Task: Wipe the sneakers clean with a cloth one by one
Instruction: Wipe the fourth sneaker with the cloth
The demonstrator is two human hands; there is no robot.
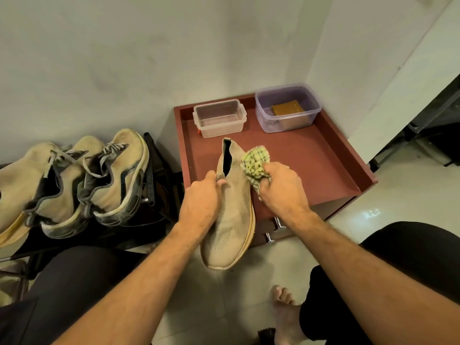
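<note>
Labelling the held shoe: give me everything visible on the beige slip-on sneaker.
The slip-on sneaker is beige knit mesh with no laces, a dark lining in its opening and a tan sole edge. It is held over the red tray's front edge, toe toward the camera. The left hand grips its collar; the right hand presses a yellow-green cloth against its side.

A beige knit sneaker (230,215), toe toward the viewer, touches a bunched yellow-green cloth (255,163).
</note>
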